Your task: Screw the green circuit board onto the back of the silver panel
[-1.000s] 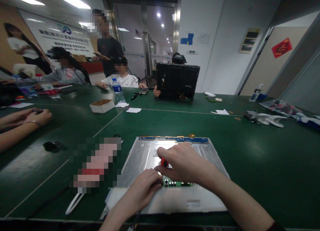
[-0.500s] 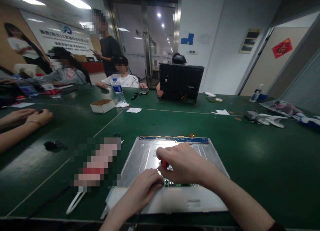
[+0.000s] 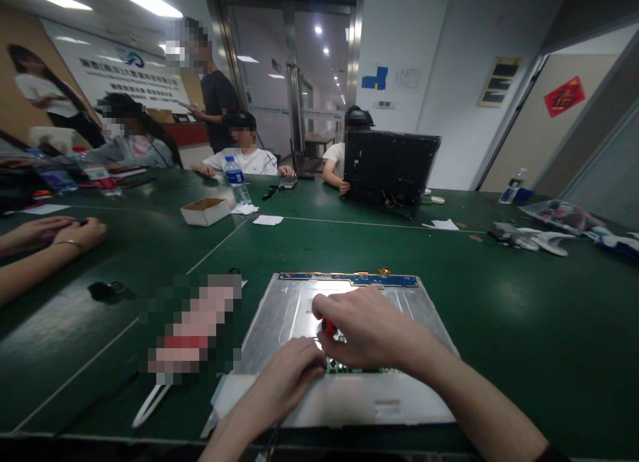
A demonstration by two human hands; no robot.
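Writing: red diamond sign (image 3: 562,95) on the far right door carries one dark character, too blurred to read; wall banner (image 3: 132,74) on the left has lines of text, unreadable too. No brand legible on the water bottle (image 3: 236,180).

Right hand (image 3: 372,329) arches over the metal panel (image 3: 294,309), knuckles up, wrist bent, fingers curled tight around a red-handled tool (image 3: 327,326) held upright; only a bit of red shows between thumb and forefinger. Left hand (image 3: 287,375) lies low on the panel's near edge, fingers bent and pressed down just beside the small green circuit board (image 3: 349,367); whether it pinches anything, cannot tell. The panel lies flat on the green table (image 3: 524,329), right in front, blue strip (image 3: 349,279) along its far edge.

Counts: one panel, one tool, one open cardboard box (image 3: 204,211), two bottles in sight, second (image 3: 510,186) far right. One black monitor back (image 3: 389,171) held upright by a person opposite. Another person's two hands (image 3: 74,232) rest on the table at left.
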